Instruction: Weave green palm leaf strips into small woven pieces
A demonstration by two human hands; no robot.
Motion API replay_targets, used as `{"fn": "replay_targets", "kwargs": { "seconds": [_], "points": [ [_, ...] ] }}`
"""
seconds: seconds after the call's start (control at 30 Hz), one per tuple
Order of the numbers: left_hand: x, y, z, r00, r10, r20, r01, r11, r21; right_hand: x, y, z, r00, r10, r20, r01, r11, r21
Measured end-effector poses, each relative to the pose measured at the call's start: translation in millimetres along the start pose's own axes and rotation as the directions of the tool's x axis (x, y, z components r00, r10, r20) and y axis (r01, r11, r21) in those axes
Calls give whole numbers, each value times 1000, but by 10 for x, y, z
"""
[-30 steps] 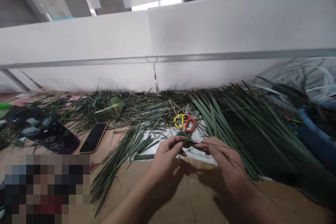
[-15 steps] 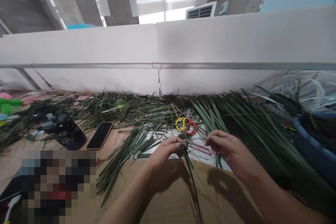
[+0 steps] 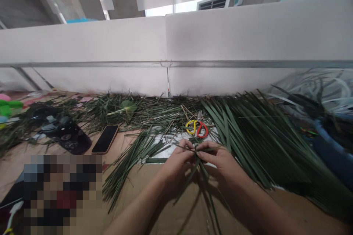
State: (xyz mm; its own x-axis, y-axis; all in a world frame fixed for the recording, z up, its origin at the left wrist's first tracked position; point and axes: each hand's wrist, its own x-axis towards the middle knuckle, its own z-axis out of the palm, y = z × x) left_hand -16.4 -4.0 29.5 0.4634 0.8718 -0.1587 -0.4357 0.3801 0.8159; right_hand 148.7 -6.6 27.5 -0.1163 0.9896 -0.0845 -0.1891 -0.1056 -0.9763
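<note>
My left hand [image 3: 182, 154] and my right hand [image 3: 216, 156] meet near the middle, fingertips almost touching. Both pinch a small bundle of green leaf strips [image 3: 204, 172], whose long ends hang down over the brown cardboard [image 3: 171, 205]. The point where the strips cross is partly hidden by my fingers. Just beyond my hands lie scissors with one yellow and one red handle loop [image 3: 202, 129]. The pink-handled tool seen earlier is not visible now.
Long green leaves [image 3: 253, 139] spread at the right beside a blue tub [image 3: 328, 154]. Cut strips [image 3: 129, 161] lie at the left, near a phone [image 3: 105, 139] and a dark bottle [image 3: 67, 136]. A white partition [image 3: 110, 44] stands behind.
My right hand has moved left to meet my left hand and now grips the strips. More strip ends fan out below. The view has shifted slightly.
</note>
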Motion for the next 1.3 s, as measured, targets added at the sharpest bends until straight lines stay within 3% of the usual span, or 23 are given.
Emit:
{"fn": "replay_targets", "kwargs": {
  "seconds": [0.2,0.43,0.67,0.83,0.93,1.1,1.3],
  "points": [
    [-52,-73,46,996,-51,-77,44,995,-93,32,-11,40,989,-91,-117,73,987,-146],
    [-122,-67,107,989,-111,-93,110,994,-17,15,119,-102,986,-141,-87,111,952,-287],
    [121,-188,-79,993,-58,-104,67,994,85,-1,222,-163,990,-132,-48,113,953,-283],
    [123,-204,-49,995,-33,-94,36,999,32,9,230,-196,988,-145,-55,122,944,-306],
    [104,-185,-30,990,-11,-139,23,996,83,12,237,-191,984,-159,-84,125,941,-314],
    [147,-176,-97,968,25,-249,25,980,195,22,247,-169,984,-116,-135,80,966,-245],
    [188,-201,-134,968,69,-242,-7,969,249,30,311,-125,982,63,-176,-60,998,18]
  ]
}}
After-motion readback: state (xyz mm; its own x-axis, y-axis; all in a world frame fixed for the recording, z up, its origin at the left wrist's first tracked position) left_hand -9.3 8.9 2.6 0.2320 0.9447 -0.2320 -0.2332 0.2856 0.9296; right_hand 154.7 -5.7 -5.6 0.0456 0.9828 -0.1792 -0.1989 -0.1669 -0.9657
